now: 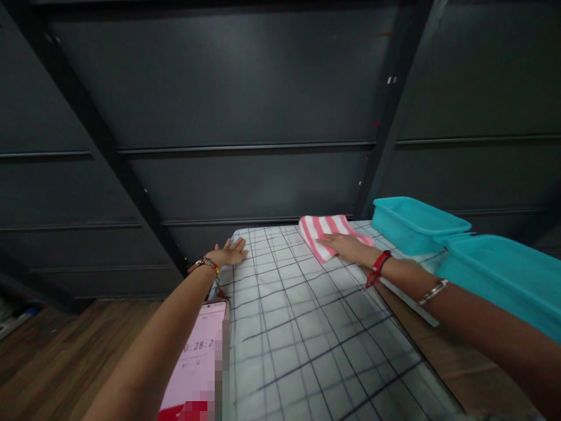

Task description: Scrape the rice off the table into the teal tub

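Observation:
My right hand lies flat on a pink and white striped cloth at the far side of the table. The fingers stretch over the cloth's front part, pressing it down without wrapping round it. My left hand rests with fingers spread at the far left corner of the white checked tablecloth. Nothing is in it. The cloth and my left hand are apart, with checked fabric between them.
Two turquoise plastic bins stand at the right, one nearer me. A phone showing a timer lies by the table's left edge, partly behind my left forearm. A dark panelled metal wall rises behind the table. Wooden floor shows at the left.

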A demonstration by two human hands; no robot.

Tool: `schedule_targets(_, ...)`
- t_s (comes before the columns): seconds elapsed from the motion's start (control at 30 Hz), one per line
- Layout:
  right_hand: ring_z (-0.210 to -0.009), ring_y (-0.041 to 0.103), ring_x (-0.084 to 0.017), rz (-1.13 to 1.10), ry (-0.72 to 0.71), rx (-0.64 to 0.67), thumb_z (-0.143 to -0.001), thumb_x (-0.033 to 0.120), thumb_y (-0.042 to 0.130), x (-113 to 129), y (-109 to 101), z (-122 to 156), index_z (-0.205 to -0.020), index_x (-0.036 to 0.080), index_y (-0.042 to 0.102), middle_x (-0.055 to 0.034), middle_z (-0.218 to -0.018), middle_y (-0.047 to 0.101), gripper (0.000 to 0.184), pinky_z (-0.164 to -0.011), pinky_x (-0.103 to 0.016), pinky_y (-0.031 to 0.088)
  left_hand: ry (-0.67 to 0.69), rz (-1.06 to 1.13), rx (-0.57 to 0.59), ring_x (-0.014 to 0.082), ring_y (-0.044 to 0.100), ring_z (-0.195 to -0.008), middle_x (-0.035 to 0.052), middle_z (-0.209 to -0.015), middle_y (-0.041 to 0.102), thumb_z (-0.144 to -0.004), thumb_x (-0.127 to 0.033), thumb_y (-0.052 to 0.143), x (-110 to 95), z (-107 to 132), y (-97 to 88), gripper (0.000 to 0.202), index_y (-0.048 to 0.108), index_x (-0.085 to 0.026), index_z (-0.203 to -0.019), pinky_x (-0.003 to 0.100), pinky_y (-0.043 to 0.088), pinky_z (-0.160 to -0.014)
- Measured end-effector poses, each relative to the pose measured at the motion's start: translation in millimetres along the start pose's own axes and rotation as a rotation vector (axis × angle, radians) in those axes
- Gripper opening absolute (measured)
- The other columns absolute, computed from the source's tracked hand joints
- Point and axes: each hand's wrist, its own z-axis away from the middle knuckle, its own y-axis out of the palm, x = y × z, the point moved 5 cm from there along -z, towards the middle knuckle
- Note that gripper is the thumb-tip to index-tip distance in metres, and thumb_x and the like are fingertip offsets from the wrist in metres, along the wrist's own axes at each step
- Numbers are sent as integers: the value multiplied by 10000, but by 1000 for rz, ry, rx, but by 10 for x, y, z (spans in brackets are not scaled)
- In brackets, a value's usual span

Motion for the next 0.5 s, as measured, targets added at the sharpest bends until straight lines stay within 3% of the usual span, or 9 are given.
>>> schedule_targets(0.13,-1069,554,-240,-6,99,-19,-704,-15,420,-501,-79,195,-1187,170,572,-108,-1217,571,539,-838,-340,464,-39,28,-8,229,536,-1041,74,-1229,507,-855,-371,540,4,27,-41,377,483,-197,-1184,464,459,-861)
schedule_targets(0.27,-1042,571,-246,-26,169,-188,-712,45,450,-613,-386,99,-1232,162,532,-105,-1182,597,539,-854,-354,455,-54,22,-23,217,551,-1010,70,-1203,523,-856,-368,539,-29,6,-82,357,495,-196,-1167,445,474,-840)
schedule_targets(0.4,-1179,462,-246,-31,142,-357,-728,34,420,-262,-653,-35,-1339,148,398,-120,-1310,489,621,-948,-407,390,-54,8,-23,237,523,-1062,75,-1248,493,-854,-372,541,-119,-54,-106,384,479,-200,-1191,477,446,-879)
schedule_targets(0.5,-1243,384,-202,-38,-19,-334,-720,-13,407,211,-579,-86,-1306,179,448,-75,-1348,456,617,-1000,-378,346,-40,3,10,274,441,-1176,86,-1353,408,-856,-416,521,-215,-75,-103,462,421,-218,-1261,541,358,-962)
